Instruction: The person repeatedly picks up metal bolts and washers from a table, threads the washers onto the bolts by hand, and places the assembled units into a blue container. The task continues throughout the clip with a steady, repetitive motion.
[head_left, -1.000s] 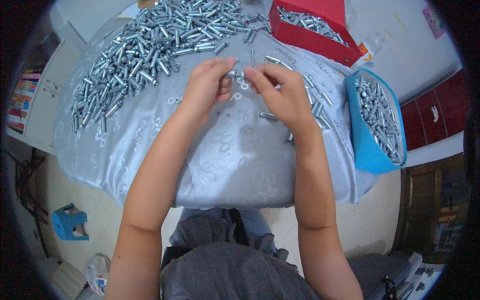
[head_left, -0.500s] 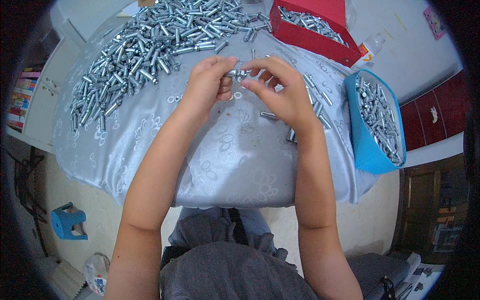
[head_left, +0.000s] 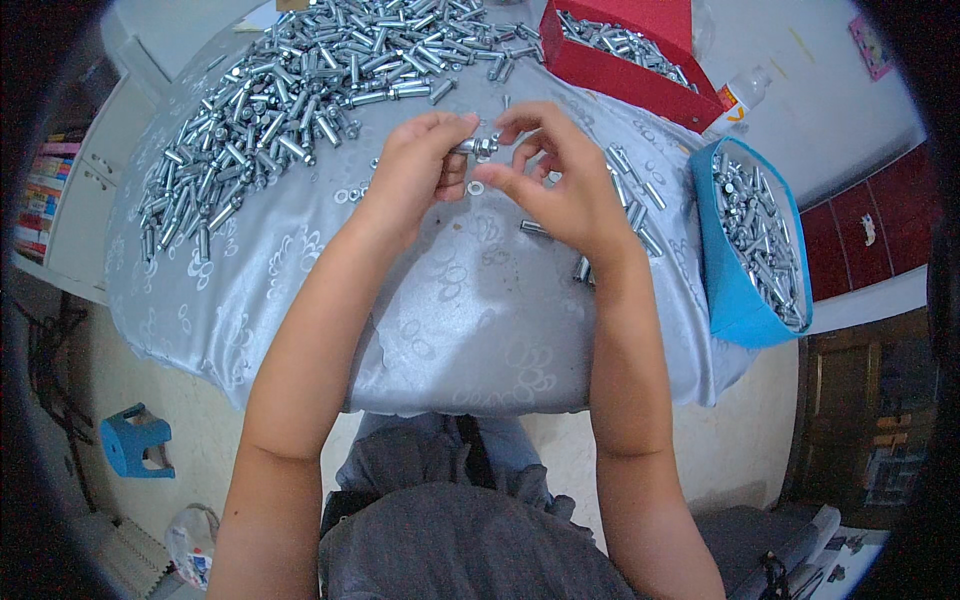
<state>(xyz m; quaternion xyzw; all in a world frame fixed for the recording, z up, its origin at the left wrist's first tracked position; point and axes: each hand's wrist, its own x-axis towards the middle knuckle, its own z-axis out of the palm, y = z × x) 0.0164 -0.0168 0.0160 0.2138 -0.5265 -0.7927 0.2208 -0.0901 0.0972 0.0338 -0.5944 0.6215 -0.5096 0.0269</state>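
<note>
My left hand (head_left: 415, 170) is closed around a shiny metal expansion bolt (head_left: 480, 146), its nut and washer end sticking out to the right past the thumb. Just beyond that end is my right hand (head_left: 568, 180), thumb and index finger spread apart and curved around the tip, seemingly without gripping it. A flat washer (head_left: 475, 187) lies on the cloth below the bolt, and several more washers (head_left: 350, 195) are by my left wrist. Loose metal bolts (head_left: 640, 215) lie beside and partly behind my right hand.
A large pile of bolts (head_left: 290, 95) covers the table's far left. At the far right stands a red box (head_left: 590, 72) of bolts, with a plastic bottle (head_left: 745, 95) beside it. A blue bin (head_left: 745, 300) full of bolts sits at the right edge. A blue stool (head_left: 135, 440) is on the floor.
My right index finger has lifted and the thumb has drawn back a little, so more of the bolt's nut end shows. My left hand keeps its hold almost in place.
</note>
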